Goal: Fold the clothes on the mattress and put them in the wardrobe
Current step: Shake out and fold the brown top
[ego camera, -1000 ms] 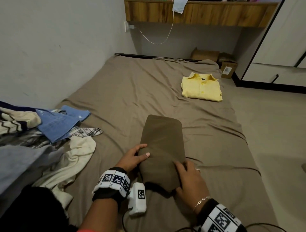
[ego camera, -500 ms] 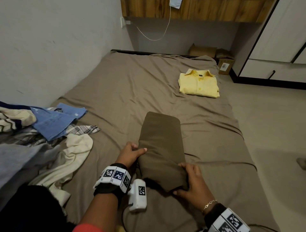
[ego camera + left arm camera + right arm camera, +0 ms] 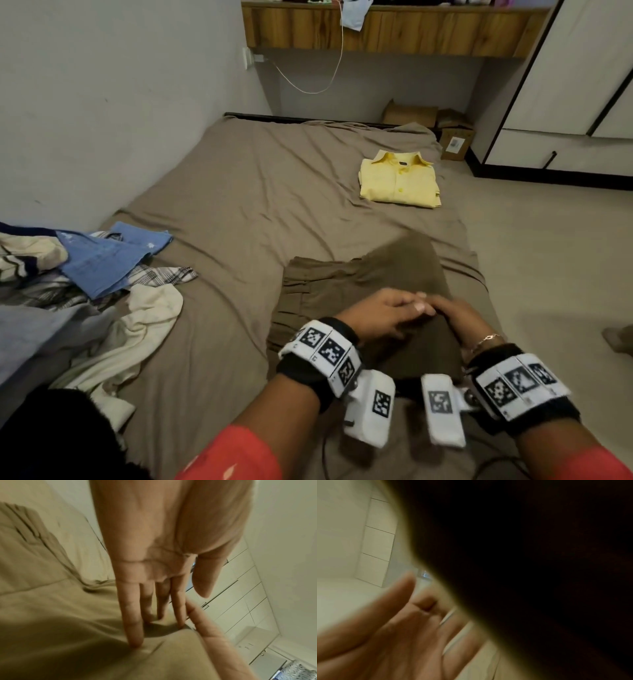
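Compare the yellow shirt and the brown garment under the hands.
The yellow shirt lies folded into a neat rectangle, collar showing; the brown garment looks only partly folded. Nothing touches the shirt, while the left hand and right hand press on the brown one. Both rest on the mattress.

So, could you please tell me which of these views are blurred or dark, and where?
Head view: sharp overall, with motion blur on the far end of the brown garment. Left wrist view: mildly soft, left hand readable, fingers straight on the cloth. Right wrist view: more than half black behind dark cloth, and the right hand is smeared.
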`<action>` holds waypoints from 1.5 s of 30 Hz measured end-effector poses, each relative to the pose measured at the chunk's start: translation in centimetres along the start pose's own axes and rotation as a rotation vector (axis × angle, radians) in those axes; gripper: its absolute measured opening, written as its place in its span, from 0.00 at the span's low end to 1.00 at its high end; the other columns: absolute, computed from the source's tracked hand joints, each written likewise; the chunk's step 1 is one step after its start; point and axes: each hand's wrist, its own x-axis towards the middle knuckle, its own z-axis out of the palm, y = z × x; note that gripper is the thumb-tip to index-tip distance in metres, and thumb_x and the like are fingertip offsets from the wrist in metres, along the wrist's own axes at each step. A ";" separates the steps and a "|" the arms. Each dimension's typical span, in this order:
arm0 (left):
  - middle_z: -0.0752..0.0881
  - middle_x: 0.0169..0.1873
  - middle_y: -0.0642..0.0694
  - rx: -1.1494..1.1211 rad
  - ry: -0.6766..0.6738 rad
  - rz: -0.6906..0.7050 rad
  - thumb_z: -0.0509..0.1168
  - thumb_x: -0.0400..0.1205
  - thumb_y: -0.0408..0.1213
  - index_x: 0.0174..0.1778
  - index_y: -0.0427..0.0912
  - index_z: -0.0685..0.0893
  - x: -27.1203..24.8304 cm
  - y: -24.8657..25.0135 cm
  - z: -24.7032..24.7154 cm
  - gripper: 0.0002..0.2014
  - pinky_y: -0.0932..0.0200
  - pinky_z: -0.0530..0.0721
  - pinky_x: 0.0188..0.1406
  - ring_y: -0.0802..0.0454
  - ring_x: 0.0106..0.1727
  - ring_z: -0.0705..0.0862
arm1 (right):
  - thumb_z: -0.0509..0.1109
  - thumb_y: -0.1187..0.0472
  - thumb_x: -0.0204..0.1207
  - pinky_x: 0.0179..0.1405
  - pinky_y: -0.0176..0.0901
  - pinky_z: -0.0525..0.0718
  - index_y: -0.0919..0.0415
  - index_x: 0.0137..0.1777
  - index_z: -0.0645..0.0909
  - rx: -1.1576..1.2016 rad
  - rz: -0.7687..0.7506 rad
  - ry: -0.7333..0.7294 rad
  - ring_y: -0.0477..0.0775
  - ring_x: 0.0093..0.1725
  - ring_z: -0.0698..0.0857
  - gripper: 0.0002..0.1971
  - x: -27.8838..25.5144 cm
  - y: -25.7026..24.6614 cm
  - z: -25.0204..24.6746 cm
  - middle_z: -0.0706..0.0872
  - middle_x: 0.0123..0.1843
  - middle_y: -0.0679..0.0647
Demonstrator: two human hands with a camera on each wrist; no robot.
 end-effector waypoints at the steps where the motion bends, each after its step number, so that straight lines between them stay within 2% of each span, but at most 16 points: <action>1: 0.80 0.48 0.45 0.009 0.019 -0.014 0.54 0.87 0.31 0.46 0.51 0.80 0.0 -0.3 0.0 0.12 0.66 0.78 0.39 0.62 0.47 0.80 | 0.82 0.55 0.50 0.47 0.52 0.83 0.75 0.54 0.83 -0.076 0.012 0.088 0.61 0.39 0.85 0.33 0.4 0.2 -1.3 0.87 0.40 0.64; 4: 0.82 0.39 0.46 0.011 0.430 -0.055 0.61 0.83 0.29 0.44 0.43 0.79 -1.3 -3.1 -3.4 0.06 0.64 0.81 0.33 0.64 0.35 0.83 | 0.67 0.76 0.72 0.42 0.48 0.81 0.78 0.61 0.77 -0.226 0.122 0.159 0.61 0.38 0.82 0.17 1.6 1.9 -4.7 0.85 0.36 0.62; 7: 0.84 0.51 0.37 0.415 0.798 -0.329 0.70 0.77 0.40 0.51 0.39 0.82 -3.3 -7.0 -8.1 0.11 0.48 0.80 0.57 0.39 0.56 0.83 | 0.71 0.74 0.68 0.34 0.41 0.86 0.71 0.64 0.75 -0.155 0.125 0.051 0.57 0.37 0.87 0.22 1.3 3.1 -5.9 0.90 0.35 0.54; 9: 0.84 0.49 0.36 0.518 0.799 -0.514 0.72 0.75 0.48 0.48 0.36 0.81 -4.7 -8.6 -9.5 0.17 0.51 0.79 0.54 0.38 0.55 0.82 | 0.75 0.73 0.65 0.36 0.37 0.88 0.59 0.66 0.73 -0.062 0.100 -0.080 0.54 0.45 0.87 0.28 0.0 2.8 -5.4 0.88 0.50 0.55; 12: 0.80 0.32 0.43 0.261 0.772 -0.427 0.74 0.73 0.47 0.32 0.39 0.75 -5.3 -9.5 -9.9 0.18 0.55 0.73 0.42 0.45 0.42 0.79 | 0.78 0.73 0.61 0.54 0.38 0.83 0.50 0.73 0.65 -0.228 -0.032 -0.204 0.52 0.58 0.81 0.42 -0.8 2.2 -5.0 0.81 0.61 0.52; 16: 0.81 0.39 0.41 0.153 0.801 -0.379 0.78 0.69 0.45 0.42 0.37 0.78 -5.0 -9.0 -9.1 0.19 0.53 0.78 0.48 0.48 0.41 0.78 | 0.71 0.77 0.70 0.59 0.44 0.75 0.58 0.75 0.63 -0.492 -0.043 0.056 0.58 0.59 0.78 0.35 -0.2 2.5 -5.9 0.77 0.64 0.59; 18: 0.85 0.43 0.36 0.148 0.745 -0.389 0.76 0.71 0.42 0.45 0.30 0.82 -5.2 -8.7 -8.5 0.18 0.55 0.79 0.40 0.50 0.35 0.78 | 0.75 0.68 0.70 0.58 0.39 0.72 0.63 0.75 0.65 -0.630 0.021 0.097 0.61 0.62 0.78 0.34 -0.4 3.3 -6.3 0.77 0.67 0.64; 20: 0.84 0.51 0.33 0.111 0.748 -0.375 0.77 0.71 0.41 0.50 0.33 0.79 -5.3 -8.9 -8.2 0.19 0.57 0.79 0.41 0.46 0.42 0.82 | 0.84 0.50 0.56 0.61 0.41 0.73 0.62 0.76 0.63 -0.569 0.077 0.044 0.58 0.60 0.79 0.50 -0.7 3.8 -6.8 0.77 0.68 0.62; 22: 0.81 0.54 0.35 0.030 0.823 -0.359 0.79 0.66 0.41 0.52 0.37 0.73 -5.4 -9.3 -8.5 0.26 0.51 0.81 0.56 0.41 0.55 0.82 | 0.86 0.38 0.34 0.66 0.49 0.76 0.56 0.75 0.62 -0.557 0.087 -0.023 0.56 0.61 0.80 0.66 -0.5 3.7 -7.3 0.78 0.67 0.58; 27: 0.84 0.49 0.31 0.088 0.828 -0.439 0.77 0.70 0.33 0.50 0.29 0.79 -5.4 -11.3 -8.9 0.18 0.47 0.81 0.57 0.37 0.53 0.83 | 0.84 0.58 0.59 0.62 0.40 0.73 0.58 0.76 0.59 -0.776 0.091 -0.045 0.55 0.62 0.78 0.48 -0.8 4.4 -6.6 0.77 0.69 0.60; 32: 0.80 0.31 0.42 0.071 0.989 -0.201 0.72 0.72 0.27 0.51 0.44 0.74 -5.5 -10.7 -9.2 0.17 0.37 0.81 0.54 0.42 0.39 0.81 | 0.73 0.52 0.73 0.65 0.43 0.72 0.62 0.70 0.70 -0.625 0.094 0.083 0.60 0.66 0.77 0.29 -0.5 4.3 -7.2 0.78 0.65 0.58; 35: 0.82 0.39 0.37 0.215 0.972 -0.358 0.70 0.77 0.34 0.48 0.35 0.76 -6.3 -10.1 -8.6 0.10 0.45 0.78 0.54 0.36 0.48 0.82 | 0.67 0.58 0.79 0.57 0.42 0.72 0.68 0.61 0.77 -0.717 0.078 0.153 0.60 0.59 0.79 0.16 0.0 5.0 -7.4 0.81 0.58 0.62; 37: 0.81 0.39 0.34 0.250 0.906 -0.490 0.68 0.79 0.44 0.36 0.34 0.76 -6.8 -10.0 -8.2 0.16 0.48 0.78 0.52 0.38 0.48 0.81 | 0.69 0.57 0.77 0.46 0.41 0.72 0.67 0.48 0.79 -0.693 0.087 0.179 0.57 0.46 0.80 0.11 0.6 5.0 -7.2 0.82 0.45 0.60; 39: 0.81 0.44 0.36 0.067 0.838 -0.548 0.69 0.76 0.53 0.41 0.33 0.77 -6.9 -9.8 -8.3 0.23 0.47 0.79 0.50 0.39 0.51 0.81 | 0.71 0.57 0.77 0.39 0.44 0.75 0.67 0.38 0.80 -0.543 0.095 0.225 0.57 0.37 0.80 0.13 1.4 4.7 -7.0 0.83 0.35 0.61; 43: 0.81 0.52 0.40 -0.174 0.727 -0.591 0.74 0.73 0.49 0.58 0.35 0.76 -7.1 -9.0 -7.6 0.27 0.50 0.77 0.47 0.41 0.52 0.79 | 0.73 0.59 0.73 0.62 0.58 0.80 0.76 0.57 0.80 -0.239 0.197 0.150 0.66 0.51 0.85 0.20 2.2 3.8 -6.0 0.86 0.50 0.68; 45: 0.84 0.49 0.37 -0.190 0.738 -0.557 0.75 0.73 0.42 0.59 0.32 0.77 -7.0 -8.5 -7.4 0.25 0.55 0.78 0.37 0.43 0.45 0.81 | 0.76 0.65 0.69 0.59 0.53 0.80 0.74 0.63 0.77 -0.315 0.208 0.044 0.62 0.49 0.84 0.24 2.3 3.5 -5.6 0.85 0.51 0.63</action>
